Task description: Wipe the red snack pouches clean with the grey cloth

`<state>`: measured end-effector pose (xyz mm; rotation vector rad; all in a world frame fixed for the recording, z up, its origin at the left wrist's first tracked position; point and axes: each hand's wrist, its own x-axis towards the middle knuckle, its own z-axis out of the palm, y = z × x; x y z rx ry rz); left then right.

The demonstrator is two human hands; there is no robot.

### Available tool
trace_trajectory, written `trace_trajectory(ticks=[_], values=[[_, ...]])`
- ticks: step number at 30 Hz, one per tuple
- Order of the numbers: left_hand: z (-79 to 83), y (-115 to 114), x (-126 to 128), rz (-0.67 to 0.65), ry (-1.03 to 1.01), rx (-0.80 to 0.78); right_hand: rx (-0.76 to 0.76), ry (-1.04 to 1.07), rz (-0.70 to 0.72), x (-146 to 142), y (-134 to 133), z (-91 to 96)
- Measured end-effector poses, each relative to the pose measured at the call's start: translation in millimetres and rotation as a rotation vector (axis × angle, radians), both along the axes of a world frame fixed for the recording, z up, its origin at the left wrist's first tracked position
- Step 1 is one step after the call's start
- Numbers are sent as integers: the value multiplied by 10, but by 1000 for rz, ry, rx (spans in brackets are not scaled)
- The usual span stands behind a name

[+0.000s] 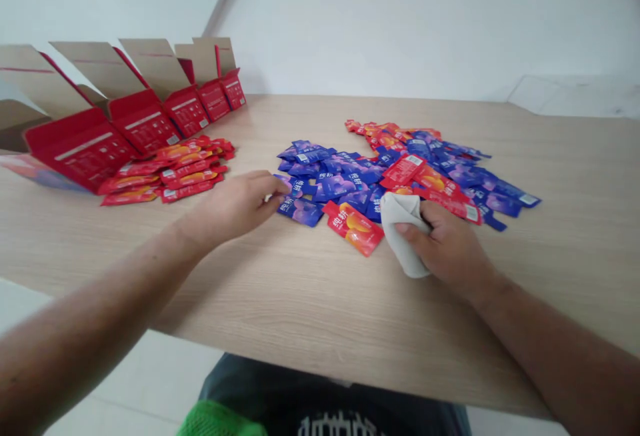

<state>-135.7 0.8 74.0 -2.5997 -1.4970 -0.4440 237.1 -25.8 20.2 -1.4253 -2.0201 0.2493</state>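
Observation:
My left hand (235, 206) reaches across the wooden table (310, 289), its fingertips pinched on a blue sachet (295, 186) at the near left edge of a heap of blue sachets (340, 179). My right hand (450, 246) rests on the table, closed around a crumpled white cloth (403, 226), beside a red-orange sachet (355, 226). A mixed pile of red and blue sachets (435, 163) lies just beyond my right hand.
A stack of red sachets (173, 169) lies at the left. Behind it stands a row of several open red cartons (145, 123) with raised cardboard flaps. A white wall runs along the table's far edge.

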Motion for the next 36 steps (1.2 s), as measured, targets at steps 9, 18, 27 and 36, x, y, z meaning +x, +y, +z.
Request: trace_trajectory(ticks=[9, 18, 27, 36], values=[[-185, 236, 922, 10, 124, -150, 25, 106, -18, 22, 27, 49], [-378, 515, 923, 105, 78, -326, -238, 27, 131, -54, -14, 48], [-375, 429, 1024, 63, -37, -421, -327, -57, 162, -86, 33, -58], [-395, 335, 874, -153, 103, -252, -361, -69, 174, -89, 28, -25]])
